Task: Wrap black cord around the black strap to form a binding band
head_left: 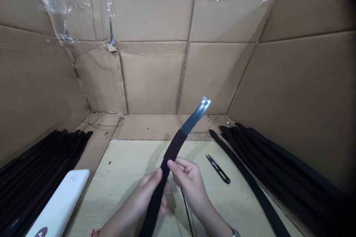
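Left hand (141,196) and right hand (189,187) pinch a black belt (172,152); thread snips (218,168) beside; stacked belts (278,166) flank.

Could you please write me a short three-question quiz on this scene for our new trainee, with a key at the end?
1. True or false: the thread snips lie on the board to the right of the person's right hand.
2. Multiple choice: what does the left hand grip? A) the thread snips B) the black strap C) a cardboard flap
3. Short answer: what white object lies beside the pile of black straps at the lower left?

Key: 1) True 2) B 3) A flat white case
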The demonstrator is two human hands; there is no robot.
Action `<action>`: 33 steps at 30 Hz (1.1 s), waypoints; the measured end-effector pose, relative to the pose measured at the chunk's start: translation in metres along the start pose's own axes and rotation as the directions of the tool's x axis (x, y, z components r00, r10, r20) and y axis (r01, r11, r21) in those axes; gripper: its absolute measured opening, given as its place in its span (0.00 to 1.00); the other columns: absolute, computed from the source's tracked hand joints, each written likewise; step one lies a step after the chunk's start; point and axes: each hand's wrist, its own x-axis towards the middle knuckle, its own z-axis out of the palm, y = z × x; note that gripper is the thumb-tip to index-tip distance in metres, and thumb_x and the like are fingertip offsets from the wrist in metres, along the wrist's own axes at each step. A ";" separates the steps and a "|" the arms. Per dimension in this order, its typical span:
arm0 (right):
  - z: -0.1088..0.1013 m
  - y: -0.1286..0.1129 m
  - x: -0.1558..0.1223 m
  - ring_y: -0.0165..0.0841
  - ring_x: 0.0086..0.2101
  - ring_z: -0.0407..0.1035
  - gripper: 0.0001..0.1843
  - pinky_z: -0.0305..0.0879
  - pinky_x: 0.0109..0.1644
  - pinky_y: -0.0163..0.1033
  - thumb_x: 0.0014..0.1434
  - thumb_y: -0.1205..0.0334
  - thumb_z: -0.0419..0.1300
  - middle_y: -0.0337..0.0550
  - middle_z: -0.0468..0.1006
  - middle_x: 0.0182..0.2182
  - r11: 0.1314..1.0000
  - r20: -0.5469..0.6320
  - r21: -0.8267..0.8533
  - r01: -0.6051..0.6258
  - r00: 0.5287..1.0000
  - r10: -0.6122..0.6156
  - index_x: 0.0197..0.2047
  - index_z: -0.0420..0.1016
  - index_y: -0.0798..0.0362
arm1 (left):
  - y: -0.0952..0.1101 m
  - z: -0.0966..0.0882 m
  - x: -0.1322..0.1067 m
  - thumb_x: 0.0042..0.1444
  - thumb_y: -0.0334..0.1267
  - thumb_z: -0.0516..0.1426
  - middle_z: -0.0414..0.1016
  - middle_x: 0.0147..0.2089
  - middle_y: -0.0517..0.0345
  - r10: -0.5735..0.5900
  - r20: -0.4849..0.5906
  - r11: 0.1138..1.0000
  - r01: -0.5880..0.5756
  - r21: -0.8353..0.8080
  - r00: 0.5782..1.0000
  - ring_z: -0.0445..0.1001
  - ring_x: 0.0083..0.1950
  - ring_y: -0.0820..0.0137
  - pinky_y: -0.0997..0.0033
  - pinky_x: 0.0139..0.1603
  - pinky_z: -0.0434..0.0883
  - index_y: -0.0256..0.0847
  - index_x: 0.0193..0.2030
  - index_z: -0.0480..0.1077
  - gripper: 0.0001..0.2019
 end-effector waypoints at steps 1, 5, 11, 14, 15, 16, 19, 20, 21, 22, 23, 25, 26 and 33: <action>-0.002 0.000 0.002 0.19 0.18 0.39 0.28 0.31 0.20 0.31 0.51 0.41 0.67 0.30 0.48 0.16 1.000 -0.015 0.007 0.011 1.000 -0.011 0.25 0.65 0.59 | 0.000 0.002 0.001 0.40 0.72 0.60 0.65 0.19 0.63 0.108 -0.094 0.989 -0.098 0.108 0.990 0.62 0.18 0.79 0.81 0.18 0.59 0.36 0.33 0.65 0.35; -0.005 0.002 0.005 0.19 0.18 0.37 0.25 0.33 0.21 0.29 0.54 0.44 0.67 0.28 0.45 0.17 0.993 0.110 0.117 -0.022 0.994 0.009 0.33 0.71 0.61 | 0.002 0.007 -0.002 0.41 0.71 0.59 0.57 0.17 0.69 0.157 -0.163 0.984 -0.140 0.111 0.974 0.52 0.16 0.82 0.81 0.16 0.50 0.36 0.33 0.63 0.35; -0.002 -0.001 -0.002 0.18 0.17 0.36 0.29 0.33 0.21 0.28 0.53 0.46 0.69 0.27 0.47 0.16 0.963 0.242 0.227 -0.143 0.966 0.087 0.48 0.73 0.61 | 0.001 0.003 -0.006 0.39 0.72 0.60 0.50 0.13 0.73 -0.058 0.208 0.961 0.111 -0.254 0.976 0.43 0.12 0.83 0.82 0.11 0.47 0.41 0.29 0.59 0.33; -0.002 -0.003 -0.002 0.17 0.17 0.41 0.28 0.37 0.20 0.27 0.48 0.46 0.72 0.30 0.56 0.17 0.978 0.196 0.175 -0.111 0.978 0.076 0.42 0.76 0.61 | 0.001 -0.004 -0.004 0.45 0.76 0.52 0.46 0.11 0.72 -0.105 0.548 0.942 0.260 -0.214 0.830 0.38 0.10 0.81 0.79 0.08 0.45 0.42 0.27 0.56 0.33; -0.002 -0.002 -0.001 0.18 0.17 0.45 0.26 0.41 0.21 0.27 0.48 0.46 0.72 0.33 0.59 0.18 0.986 0.151 0.149 -0.073 0.987 0.050 0.38 0.76 0.61 | 0.001 -0.005 -0.004 0.45 0.78 0.49 0.48 0.12 0.71 -0.132 0.539 0.959 0.244 -0.142 0.832 0.40 0.10 0.80 0.78 0.08 0.47 0.42 0.28 0.58 0.35; -0.002 -0.001 0.001 0.19 0.19 0.51 0.25 0.47 0.23 0.27 0.47 0.46 0.73 0.36 0.63 0.19 0.992 0.097 0.122 -0.031 0.995 0.019 0.35 0.76 0.62 | 0.001 -0.005 -0.004 0.45 0.78 0.48 0.52 0.13 0.70 -0.139 0.428 0.984 0.173 -0.041 0.893 0.45 0.11 0.79 0.78 0.10 0.49 0.41 0.32 0.61 0.36; -0.005 0.003 0.007 0.24 0.25 0.61 0.26 0.56 0.29 0.28 0.45 0.47 0.73 0.43 0.70 0.24 0.997 -0.023 0.073 0.038 0.999 -0.036 0.30 0.75 0.63 | 0.001 -0.001 -0.006 0.51 0.71 0.52 0.65 0.21 0.63 0.185 -0.072 0.875 -0.131 0.466 0.980 0.61 0.19 0.75 0.78 0.21 0.58 0.38 0.43 0.65 0.33; -0.006 0.004 0.009 0.23 0.24 0.59 0.26 0.53 0.27 0.28 0.45 0.46 0.74 0.42 0.68 0.23 0.996 -0.029 0.085 0.032 0.999 -0.030 0.30 0.75 0.63 | 0.001 0.001 -0.007 0.54 0.68 0.52 0.67 0.22 0.61 0.325 -0.134 0.779 -0.185 0.599 0.936 0.64 0.22 0.75 0.77 0.25 0.59 0.38 0.43 0.66 0.31; -0.007 0.005 0.010 0.20 0.21 0.54 0.27 0.48 0.24 0.27 0.45 0.46 0.73 0.38 0.64 0.20 0.994 -0.007 0.113 0.008 1.000 -0.007 0.31 0.75 0.63 | 0.002 0.001 -0.007 0.56 0.68 0.49 0.66 0.22 0.60 0.404 -0.146 0.715 -0.211 0.667 0.903 0.64 0.23 0.74 0.76 0.26 0.59 0.37 0.40 0.67 0.31; -0.008 0.005 0.009 0.18 0.19 0.47 0.27 0.41 0.22 0.27 0.45 0.45 0.73 0.33 0.58 0.17 0.988 0.040 0.151 -0.035 0.999 0.029 0.33 0.75 0.63 | 0.002 0.001 -0.008 0.56 0.70 0.46 0.64 0.20 0.60 0.412 -0.139 0.705 -0.218 0.675 0.901 0.62 0.22 0.75 0.76 0.24 0.57 0.37 0.37 0.67 0.32; -0.009 0.004 0.009 0.17 0.18 0.41 0.28 0.36 0.22 0.28 0.46 0.46 0.73 0.29 0.51 0.16 0.978 0.101 0.190 -0.086 0.993 0.067 0.37 0.76 0.63 | 0.003 0.000 -0.008 0.55 0.72 0.44 0.61 0.18 0.62 0.366 -0.119 0.741 -0.212 0.638 0.923 0.59 0.19 0.75 0.76 0.22 0.55 0.38 0.33 0.65 0.34; -0.009 0.003 0.006 0.17 0.18 0.36 0.29 0.33 0.22 0.29 0.47 0.46 0.73 0.26 0.45 0.16 0.956 0.204 0.245 -0.164 0.972 0.114 0.42 0.75 0.62 | 0.003 -0.003 -0.008 0.50 0.76 0.41 0.55 0.13 0.65 0.199 -0.036 0.862 -0.157 0.481 0.979 0.51 0.14 0.77 0.75 0.16 0.48 0.40 0.29 0.62 0.36; -0.009 0.002 0.004 0.17 0.18 0.36 0.30 0.33 0.22 0.29 0.46 0.46 0.73 0.26 0.45 0.17 0.950 0.224 0.256 -0.177 0.967 0.120 0.43 0.75 0.62 | 0.003 -0.004 -0.008 0.49 0.78 0.39 0.52 0.12 0.67 0.121 0.027 0.911 -0.122 0.395 0.992 0.48 0.12 0.77 0.75 0.15 0.46 0.41 0.27 0.61 0.37; 0.000 0.013 0.005 0.19 0.18 0.36 0.37 0.30 0.22 0.31 0.42 0.38 0.72 0.26 0.46 0.16 0.983 -0.054 0.140 -0.116 0.991 0.125 0.40 0.73 0.65 | 0.009 -0.004 -0.005 0.48 0.72 0.52 0.66 0.24 0.58 0.244 -0.099 0.850 -0.164 0.501 0.965 0.62 0.24 0.73 0.73 0.27 0.59 0.40 0.31 0.62 0.32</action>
